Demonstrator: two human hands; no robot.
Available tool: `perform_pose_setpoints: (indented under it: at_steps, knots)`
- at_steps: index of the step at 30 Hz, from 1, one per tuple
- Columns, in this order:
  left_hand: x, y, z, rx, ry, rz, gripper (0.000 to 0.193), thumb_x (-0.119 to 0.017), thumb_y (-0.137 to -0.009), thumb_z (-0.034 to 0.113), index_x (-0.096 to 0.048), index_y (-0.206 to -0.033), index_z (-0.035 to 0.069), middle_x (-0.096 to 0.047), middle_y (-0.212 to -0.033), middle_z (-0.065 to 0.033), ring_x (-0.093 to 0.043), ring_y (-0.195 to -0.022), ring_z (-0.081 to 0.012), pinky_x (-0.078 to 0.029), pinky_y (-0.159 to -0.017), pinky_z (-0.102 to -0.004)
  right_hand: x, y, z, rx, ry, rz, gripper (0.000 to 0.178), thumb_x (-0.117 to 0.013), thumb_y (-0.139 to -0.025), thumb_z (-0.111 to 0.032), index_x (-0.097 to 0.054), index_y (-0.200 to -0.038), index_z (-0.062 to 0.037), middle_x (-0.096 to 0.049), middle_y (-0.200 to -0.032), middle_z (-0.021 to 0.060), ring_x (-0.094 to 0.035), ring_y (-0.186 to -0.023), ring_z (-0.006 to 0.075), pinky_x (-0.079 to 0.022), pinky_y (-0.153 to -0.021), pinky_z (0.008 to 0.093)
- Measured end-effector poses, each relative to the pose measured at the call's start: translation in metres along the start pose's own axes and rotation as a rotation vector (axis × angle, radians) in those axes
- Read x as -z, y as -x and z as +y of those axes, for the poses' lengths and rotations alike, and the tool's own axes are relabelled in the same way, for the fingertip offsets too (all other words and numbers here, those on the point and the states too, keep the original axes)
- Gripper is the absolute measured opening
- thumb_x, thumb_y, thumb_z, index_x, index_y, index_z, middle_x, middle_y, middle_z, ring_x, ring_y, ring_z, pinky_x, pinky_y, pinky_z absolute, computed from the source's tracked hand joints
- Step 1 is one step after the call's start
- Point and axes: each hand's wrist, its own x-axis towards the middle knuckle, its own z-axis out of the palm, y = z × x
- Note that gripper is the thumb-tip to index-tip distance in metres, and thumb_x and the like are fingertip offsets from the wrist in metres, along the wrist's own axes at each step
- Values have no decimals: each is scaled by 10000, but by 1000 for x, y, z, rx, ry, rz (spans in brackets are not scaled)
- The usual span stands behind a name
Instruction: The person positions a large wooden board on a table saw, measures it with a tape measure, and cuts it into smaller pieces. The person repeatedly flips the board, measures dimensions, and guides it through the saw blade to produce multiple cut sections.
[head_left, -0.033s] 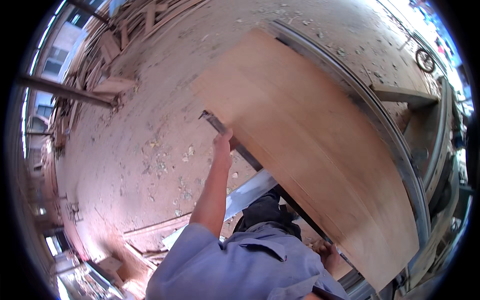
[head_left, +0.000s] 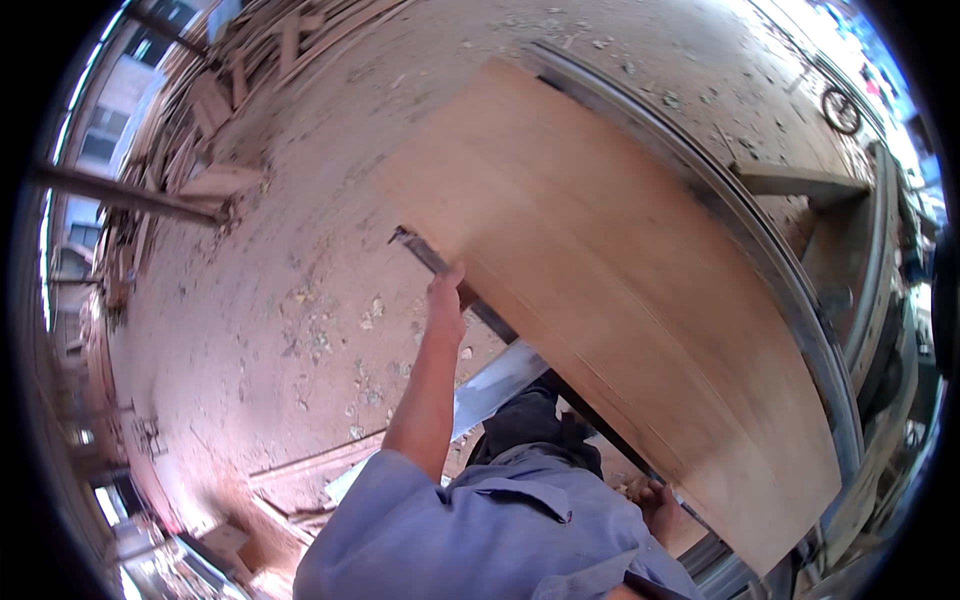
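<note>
A large, thin light-brown wooden panel (head_left: 620, 280) lies slanting from upper left to lower right before me, with faint lengthwise lines on its face. My left hand (head_left: 447, 292) is closed on its near edge, the thumb uppermost and the other fingers mostly hidden beneath. At the same edge, close to my body, my right hand (head_left: 658, 508) has its fingers curled against the panel. A dark metal rail (head_left: 425, 252) runs below that near edge and sticks out past my left hand. Along the far edge lies a long grey metal rail (head_left: 700, 150).
A pale metal beam (head_left: 500, 380) crosses under the panel beside my legs. Wooden supports (head_left: 800, 183) stand beyond the far rail. Scrap boards (head_left: 210, 110) are heaped at upper left near a post (head_left: 130, 193). Debris litters the dirt floor (head_left: 300, 230). A wheel (head_left: 841, 110) stands far right.
The background has slid slightly left in view. The panel's far-left end also sits a little farther left. Both hands keep their hold on the near edge.
</note>
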Motion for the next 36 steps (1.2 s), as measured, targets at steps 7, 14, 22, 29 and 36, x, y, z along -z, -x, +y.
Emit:
perform_pose_setpoints:
  at_steps: [7, 14, 22, 29, 36]
  knots:
    - [-61, 21, -26, 68, 275, 122, 407, -530, -1040, 294, -582, -1335, 20, -633, -1303, -120, -599, -1203, -286, -465, -1040, -440, 40, -21, -4, 132, -92, 200, 472, -508, -1025, -499, -641, -864, -76, -646, -673, 89, -590, -591, 259, -466, -532, 401]
    - [-85, 18, -30, 37, 233, 85, 413, -519, -1041, 293, -564, -1366, 42, -610, -1333, -105, -582, -1224, -285, -468, -1029, -458, 74, -56, 3, 231, -154, 203, 461, -533, -1015, -484, -626, -800, -86, -613, -605, 85, -578, -526, 241, -462, -475, 354]
    - [-30, -24, -93, -592, -504, -578, 658, -803, -711, 24, -572, -1323, -49, -665, -1246, -156, -643, -1043, -272, -543, -972, -453, 49, -21, -42, 360, -37, 297, 334, -594, -967, -278, -667, -844, 23, -660, -711, 119, -609, -571, 201, -489, -521, 330]
    - [-31, 0, -95, -722, -912, -300, 516, -552, -965, 267, -567, -1320, -107, -616, -1271, -207, -621, -1083, -346, -519, -944, -484, 163, -22, -27, 403, -246, 415, 384, -557, -1009, -317, -664, -1016, 52, -711, -765, 161, -699, -639, 234, -566, -560, 338]
    - [-99, 156, -167, -203, -346, -35, 487, -535, -965, 244, -571, -1320, -88, -628, -1248, -198, -630, -1089, -358, -531, -933, -495, 258, -23, -58, 405, -325, 362, 405, -540, -1015, -327, -660, -890, 39, -698, -705, 153, -672, -565, 225, -518, -477, 320]
